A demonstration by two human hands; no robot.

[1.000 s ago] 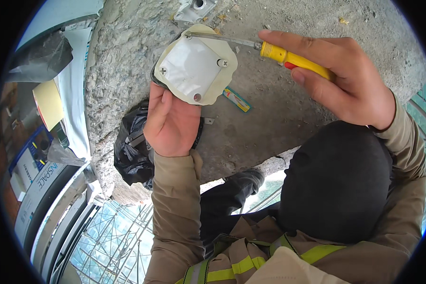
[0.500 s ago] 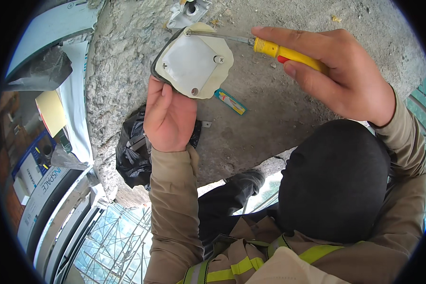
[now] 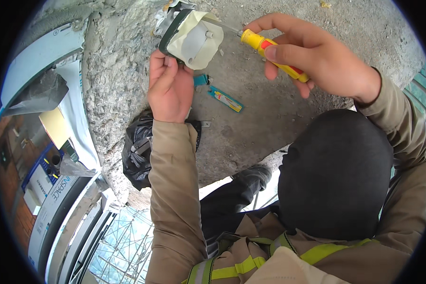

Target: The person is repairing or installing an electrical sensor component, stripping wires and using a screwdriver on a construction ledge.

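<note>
My left hand [image 3: 170, 92] holds a squarish dark-rimmed box-like piece [image 3: 175, 29] from below, fingers on its lower edge. Cream masking tape [image 3: 213, 47] with ragged edges rings the light grey plate [image 3: 193, 43] on its face, where a screw [image 3: 209, 34] shows. In my right hand [image 3: 312, 52] is a yellow screwdriver [image 3: 253, 39] with red on its handle, thumb along the side. Its shaft reaches left to the upper edge of the taped face; whether the tip sits on a screw is hidden.
A silver metal fitting [image 3: 163, 19] lies behind the held piece on rough concrete. Nearer are a teal flat case [image 3: 226, 99], a smaller teal piece [image 3: 201, 79] and a black plastic bag [image 3: 137, 156]. A ledge with frames drops off at left, bars [image 3: 120, 241] below.
The held piece has moved up and tilted, so its dark side shows more. My right hand has shifted left and changed its grip on the screwdriver. The smaller teal piece has come into view.
</note>
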